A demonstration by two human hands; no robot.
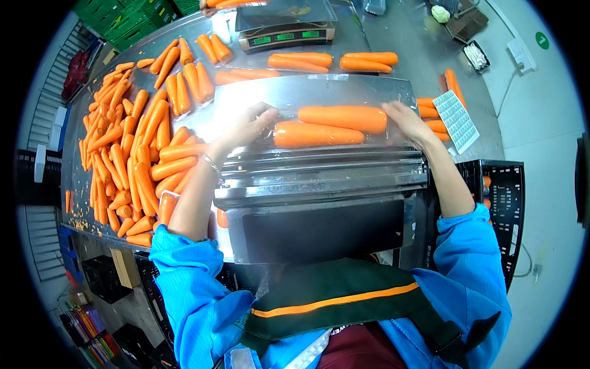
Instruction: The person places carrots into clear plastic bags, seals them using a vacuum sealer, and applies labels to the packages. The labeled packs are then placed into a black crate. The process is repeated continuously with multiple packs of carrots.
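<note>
Two large carrots (342, 118) lie side by side under clear plastic film on the metal top of a film-wrapping machine (322, 173). At their left end is my left hand (249, 123), thumb and fingers closed at the film's edge. My right hand (405, 121) is at the right end, its fingertips pinching the film beside the upper carrot. The film itself is hard to see between the fingers. Farther back, wrapped carrot packs (299, 62) lie in a row. A sheet of printed labels (456, 121) rests over more carrots to the right.
A large heap of loose carrots (124, 152) covers the left side of the metal table. Behind the machine stands a digital scale (286, 36), with part of another person's hand (208, 8) beside it. A black plastic crate (507, 207) holding carrots is at the right, green crates (133, 20) far left.
</note>
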